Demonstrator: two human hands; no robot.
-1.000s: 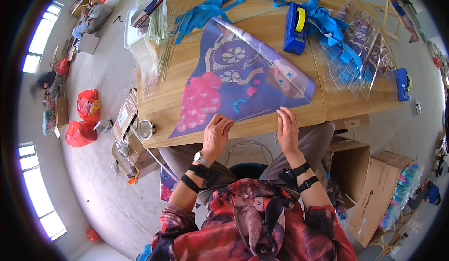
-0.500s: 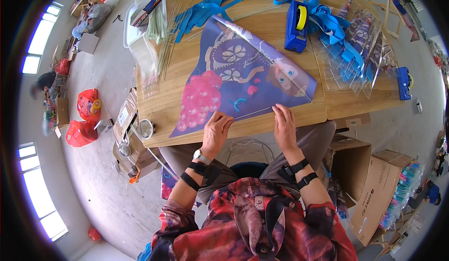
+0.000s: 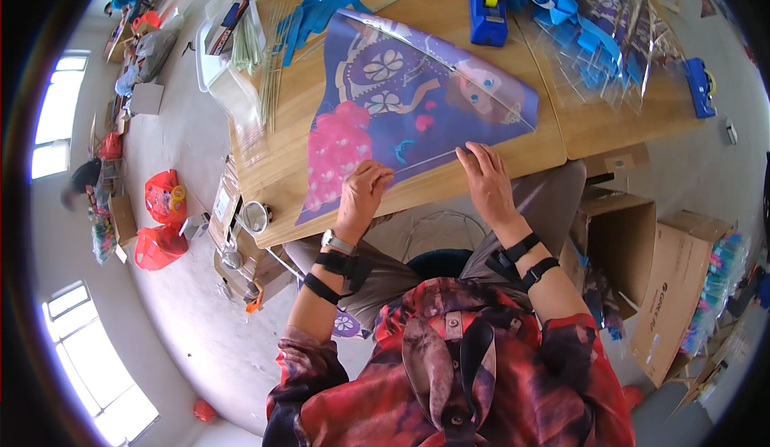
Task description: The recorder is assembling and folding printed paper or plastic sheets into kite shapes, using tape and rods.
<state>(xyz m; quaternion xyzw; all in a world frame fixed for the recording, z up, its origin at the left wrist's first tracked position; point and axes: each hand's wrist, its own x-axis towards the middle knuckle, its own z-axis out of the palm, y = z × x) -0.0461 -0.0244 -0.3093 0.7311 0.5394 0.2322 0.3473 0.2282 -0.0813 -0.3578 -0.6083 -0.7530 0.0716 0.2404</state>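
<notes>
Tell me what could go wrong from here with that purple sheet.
1. The near-left corner of the purple sheet lies close to the edge of the wooden table; a brush of the left hand might catch or crease it.

2. The thin pale strip along the near edge could shift if the right hand nudges it; whether it is fastened, I cannot tell.

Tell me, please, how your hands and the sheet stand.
Left hand bunched, right hand with fingers extended, both at near edge of printed sheet. Sheet spread on table. Blue tape dispenser beyond sheet, out of the way.
</notes>
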